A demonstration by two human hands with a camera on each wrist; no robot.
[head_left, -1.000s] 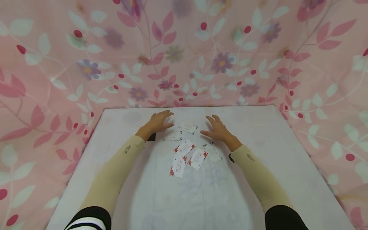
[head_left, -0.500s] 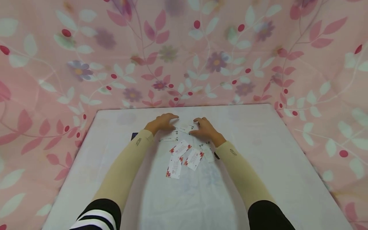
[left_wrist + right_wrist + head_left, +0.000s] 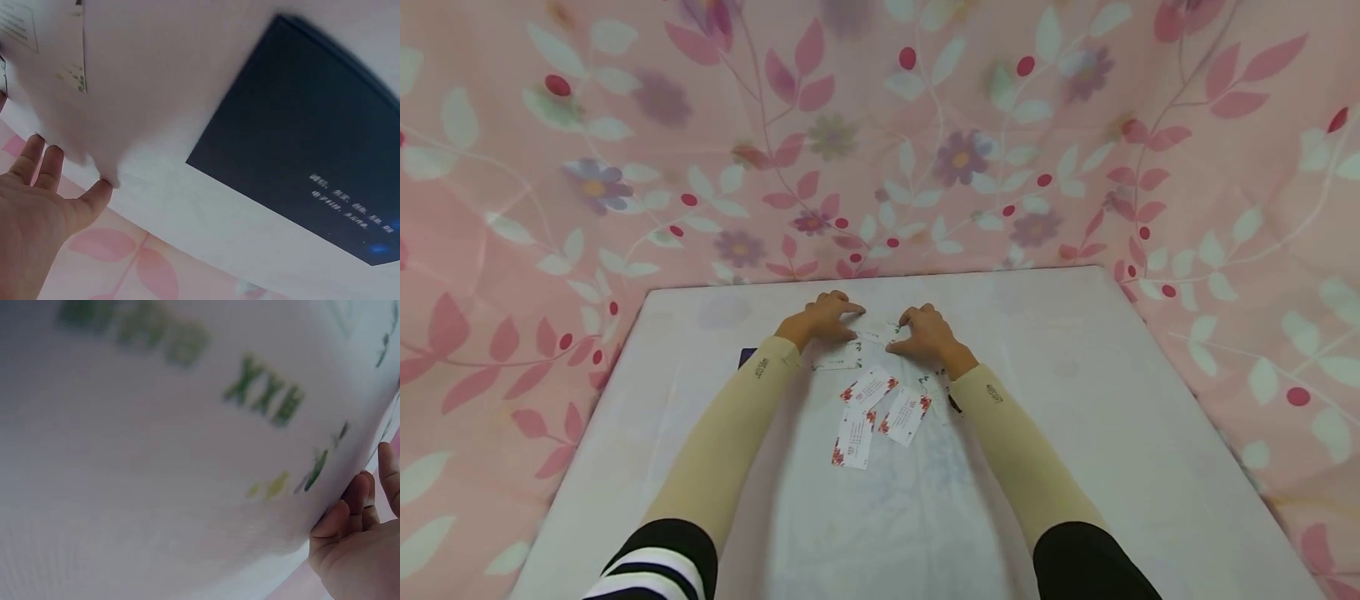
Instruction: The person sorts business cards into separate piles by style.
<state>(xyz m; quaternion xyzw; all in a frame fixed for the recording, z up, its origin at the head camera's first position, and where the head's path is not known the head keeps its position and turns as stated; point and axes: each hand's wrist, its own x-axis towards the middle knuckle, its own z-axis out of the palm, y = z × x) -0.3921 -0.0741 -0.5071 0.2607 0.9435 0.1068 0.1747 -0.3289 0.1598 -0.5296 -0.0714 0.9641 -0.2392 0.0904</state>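
Several small cards lie scattered mid-table. Three white ones with red flowers [image 3: 868, 387] [image 3: 906, 415] [image 3: 852, 440] lie nearest me. Green-print cards [image 3: 838, 359] lie farther back. My left hand [image 3: 820, 319] rests with fairly straight fingers [image 3: 39, 164] on the table, its fingertips at one green-print card [image 3: 880, 335]. My right hand [image 3: 925, 332] is arched at that card's other end, fingers [image 3: 350, 512] bent, thumb and fingers closing on the card's edge. Another green-print card [image 3: 187, 425] fills the right wrist view, blurred.
A dark card with pale print [image 3: 300, 156] lies on the white table [image 3: 1075, 400] beside my left forearm [image 3: 747, 357]. Pink floral cloth [image 3: 880, 125] hangs behind the table and on both sides. Bare tabletop stretches right and toward me.
Both hands have moved inward from a spread pose and now meet over the far green-print card. The right hand's fingers have curled. The red-flower cards have not moved.
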